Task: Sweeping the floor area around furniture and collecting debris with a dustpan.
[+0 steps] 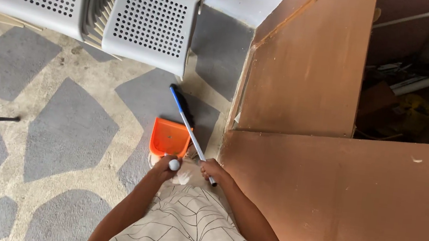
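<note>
Down at six o'clock, the left hand is clenched on the white-capped handle of an orange plastic dustpan standing on the grey-patterned concrete floor. Just beside it, toward three o'clock, the right hand grasps a thin blue-and-white broom stick slanting toward eleven o'clock.

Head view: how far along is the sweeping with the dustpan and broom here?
Done: the orange dustpan sits on the patterned floor by the brown board; whether it holds debris cannot be told. In hand: the left hand grips the dustpan's white-tipped handle and the right hand holds the blue-and-white broom stick angled over the pan. Left: lifting and emptying the pan.
</note>
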